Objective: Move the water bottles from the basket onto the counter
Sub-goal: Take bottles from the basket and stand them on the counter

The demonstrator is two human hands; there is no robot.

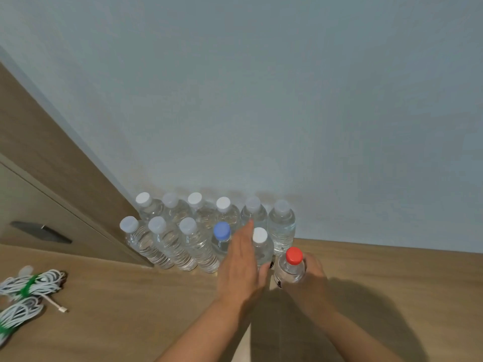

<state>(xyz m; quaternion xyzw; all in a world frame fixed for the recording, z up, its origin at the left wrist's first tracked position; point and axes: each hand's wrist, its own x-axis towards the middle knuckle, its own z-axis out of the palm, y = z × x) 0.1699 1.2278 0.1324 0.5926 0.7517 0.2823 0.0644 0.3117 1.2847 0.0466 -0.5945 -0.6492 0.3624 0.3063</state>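
Head view: the right hand point(309, 273) grips the red-capped bottle point(290, 269) around its body, standing it on the counter point(392, 278) just right of the white-capped bottle point(262, 246). The left hand point(240, 259) lies flat, fingers straight, against that white-capped bottle (steadying it, I judge). Best to set the base fully flat beside the row before letting go. No label or writing is readable; the basket is out of view.

The wooden desk point(130, 309) carries water bottles point(183, 239) standing in two rows at the wall; white cables point(28, 288) lie far left of them.
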